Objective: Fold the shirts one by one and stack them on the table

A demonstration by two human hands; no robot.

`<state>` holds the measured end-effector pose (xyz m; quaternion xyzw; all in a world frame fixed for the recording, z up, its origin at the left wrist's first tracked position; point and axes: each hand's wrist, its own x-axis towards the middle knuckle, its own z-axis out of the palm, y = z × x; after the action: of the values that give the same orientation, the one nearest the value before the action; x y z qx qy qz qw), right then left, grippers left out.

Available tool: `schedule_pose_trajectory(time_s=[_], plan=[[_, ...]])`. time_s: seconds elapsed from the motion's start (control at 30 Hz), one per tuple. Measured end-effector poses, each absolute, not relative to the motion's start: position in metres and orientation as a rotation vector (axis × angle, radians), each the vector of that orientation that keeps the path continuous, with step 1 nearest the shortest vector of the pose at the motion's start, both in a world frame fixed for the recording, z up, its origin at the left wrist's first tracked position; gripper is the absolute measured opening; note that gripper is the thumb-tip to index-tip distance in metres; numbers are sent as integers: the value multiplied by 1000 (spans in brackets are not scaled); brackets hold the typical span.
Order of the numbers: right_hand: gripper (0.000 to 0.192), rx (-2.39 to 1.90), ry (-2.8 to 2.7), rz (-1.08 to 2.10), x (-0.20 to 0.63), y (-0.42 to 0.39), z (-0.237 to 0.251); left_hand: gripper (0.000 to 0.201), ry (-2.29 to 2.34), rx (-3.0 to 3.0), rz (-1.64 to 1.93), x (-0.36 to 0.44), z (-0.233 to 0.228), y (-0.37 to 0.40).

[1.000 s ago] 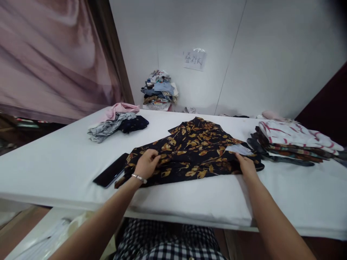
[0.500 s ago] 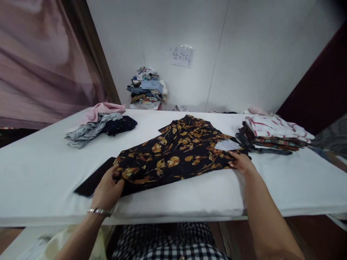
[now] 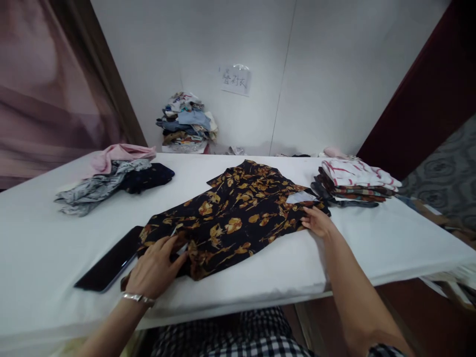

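A black shirt with a golden-brown floral print [image 3: 234, 225] lies spread on the white-covered table, its collar at the far side. My left hand [image 3: 158, 263], a bracelet on its wrist, has its fingers curled over the shirt's near left part, which is bunched up there. On the right, my right hand [image 3: 317, 220] pinches the shirt's near edge between thumb and fingers. Just above that hand a pale patch [image 3: 300, 197] shows at the shirt's side. A flat black slab like a tablet [image 3: 109, 260] rests left of the shirt, close to my left hand.
Crumpled pink, grey and dark clothes [image 3: 111, 173] lie at the back left. A folded stack with a white, red-striped garment [image 3: 359, 174] on top sits at the right, touching or close to the shirt. Against the wall rises a tall clothes pile [image 3: 188, 124].
My left hand has shifted the shirt's near left part inward and bunched it, uncovering more of the black slab. My right hand keeps its grip. The camera view has turned slightly right.
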<state>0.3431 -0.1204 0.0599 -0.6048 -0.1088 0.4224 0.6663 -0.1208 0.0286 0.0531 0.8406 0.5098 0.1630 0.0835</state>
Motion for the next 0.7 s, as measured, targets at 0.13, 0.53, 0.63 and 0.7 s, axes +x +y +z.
schedule_pose_trajectory(time_s=[0.13, 0.53, 0.63, 0.7], plan=[[24, -1392, -293, 978, 342, -120, 59, 58, 1621, 2368, 580, -117, 64, 32], [30, -1375, -257, 974, 342, -116, 52, 57, 1372, 2309, 489, -62, 89, 54], [30, -1398, -273, 971, 340, -116, 52, 46, 1340, 2508, 402, -45, 93, 54], [29, -1399, -281, 974, 339, -116, 52, 40, 1369, 2656, 231, -38, 91, 53]])
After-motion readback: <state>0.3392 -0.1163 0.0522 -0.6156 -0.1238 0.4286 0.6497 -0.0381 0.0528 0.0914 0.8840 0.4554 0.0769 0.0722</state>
